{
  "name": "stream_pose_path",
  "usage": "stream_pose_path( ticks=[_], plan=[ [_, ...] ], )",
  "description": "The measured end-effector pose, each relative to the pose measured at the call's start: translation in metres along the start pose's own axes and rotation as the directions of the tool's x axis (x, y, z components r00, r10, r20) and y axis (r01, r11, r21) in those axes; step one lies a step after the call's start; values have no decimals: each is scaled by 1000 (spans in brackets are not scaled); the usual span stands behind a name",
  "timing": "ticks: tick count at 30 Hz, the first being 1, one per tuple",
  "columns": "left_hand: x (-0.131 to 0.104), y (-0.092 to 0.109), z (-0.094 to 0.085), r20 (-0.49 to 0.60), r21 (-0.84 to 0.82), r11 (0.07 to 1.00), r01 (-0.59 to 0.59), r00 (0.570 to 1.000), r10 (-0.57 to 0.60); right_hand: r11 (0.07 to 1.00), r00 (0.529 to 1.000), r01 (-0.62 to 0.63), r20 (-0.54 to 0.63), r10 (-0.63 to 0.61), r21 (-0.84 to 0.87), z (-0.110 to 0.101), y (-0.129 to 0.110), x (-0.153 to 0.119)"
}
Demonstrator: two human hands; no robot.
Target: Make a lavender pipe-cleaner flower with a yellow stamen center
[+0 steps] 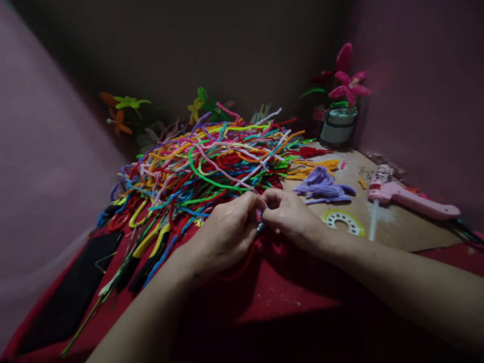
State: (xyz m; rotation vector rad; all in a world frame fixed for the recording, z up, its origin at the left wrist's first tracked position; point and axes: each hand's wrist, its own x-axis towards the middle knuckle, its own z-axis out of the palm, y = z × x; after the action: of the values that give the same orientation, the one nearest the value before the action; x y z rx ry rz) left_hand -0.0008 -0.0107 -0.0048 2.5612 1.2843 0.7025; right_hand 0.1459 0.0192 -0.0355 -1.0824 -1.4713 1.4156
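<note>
My left hand (230, 229) and my right hand (289, 217) meet over the front of the table, fingertips pinched together. Between them a small lilac-pink piece of pipe cleaner (259, 214) shows, mostly hidden by the fingers. Just beyond the hands lies a large tangled heap of pipe cleaners (223, 156) in many colours. To the right of my right hand rests a bundle of purple pipe cleaners (321, 185), bent into loops.
Pliers (153, 252) with yellow-black handles, green stems (88, 320) and a black flat case (71, 287) lie left. At right are a tape roll (343, 223), a pink glue gun (412, 195) and a board (408, 234). A pink flower (348, 89) stands in a pot (339, 128) behind.
</note>
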Motion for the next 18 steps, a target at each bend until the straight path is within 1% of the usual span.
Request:
stream_pose_path(
  ticks=[2,4,7,9,11,13,15,18],
  plan=[
    [-1,0,2,-9,22,1000,3,1000,-3,1000,1000,10,12,-10,-9,1,2,0],
    [-1,0,3,-10,37,999,2,1000,-2,1000,999,-5,35,5,11,2,4,-2],
    [-1,-1,1,-6,53,999,8,1000,-8,994,991,-81,112,72,80,2,3,-3],
    [-1,-2,-2,1,60,998,15,1000,-15,981,976,-148,179,124,129,2,1,-3],
    [0,-3,-4,16,60,998,22,1000,-23,965,963,-200,215,161,172,1,-1,-3],
    [1,-4,-5,29,50,999,20,999,-22,955,962,-210,221,163,210,1,-2,-2],
    [0,-4,-5,35,41,999,18,999,-19,954,967,-192,210,144,231,1,-2,-2],
    [0,-3,-5,43,27,999,23,999,-25,963,978,-162,163,128,216,2,-1,-1]
  ],
)
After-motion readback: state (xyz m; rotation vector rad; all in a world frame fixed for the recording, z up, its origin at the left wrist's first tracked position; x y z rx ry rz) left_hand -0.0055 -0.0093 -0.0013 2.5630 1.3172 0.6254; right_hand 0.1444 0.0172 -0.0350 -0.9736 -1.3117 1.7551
